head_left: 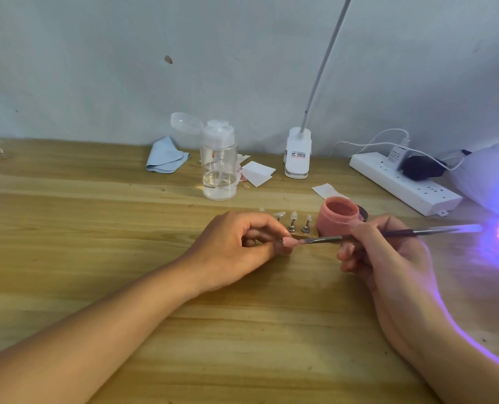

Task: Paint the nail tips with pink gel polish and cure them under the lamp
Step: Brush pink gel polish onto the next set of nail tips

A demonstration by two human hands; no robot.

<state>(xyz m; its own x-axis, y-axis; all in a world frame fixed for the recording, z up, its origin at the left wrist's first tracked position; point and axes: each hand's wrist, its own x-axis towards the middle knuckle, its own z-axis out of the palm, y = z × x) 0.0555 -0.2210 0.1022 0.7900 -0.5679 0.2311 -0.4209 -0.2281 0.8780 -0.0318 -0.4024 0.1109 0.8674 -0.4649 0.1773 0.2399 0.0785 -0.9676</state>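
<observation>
Only the head cam to go on here. Your left hand (236, 246) was pinching a nail tip (289, 242) between thumb and fingertips, low over the wooden table (96, 205), and that tip already looked pink. Your right hand (388, 258) was wrapped around the brush (402, 234) pencil-style, with the bristle end touching the tip's free end. The open pink gel jar (339, 218) sat just behind the brush. A few bare tips on little metal stands (293, 221) stood in a row just left of the jar, between it and your left knuckles. The curing lamp (490, 176) was way over at the right edge, glowing purple, well apart from the work.

Stuff I'd have worried about:

- **Stray UV:** the lamp was lit and its light spilled across the table onto the brush handle and your right wrist. With the jar open, that could start thickening the gel in the jar or on the bristles.
- **Knocking things over:** the brush ran right past the jar rim, so one sloppy stroke could've bumped the jar or toppled the stands.
- **Smudging:** your fingertips were really close to the wet coat. I couldn't tell if they touched it, so a smudge looked likely if you regripped.
</observation>
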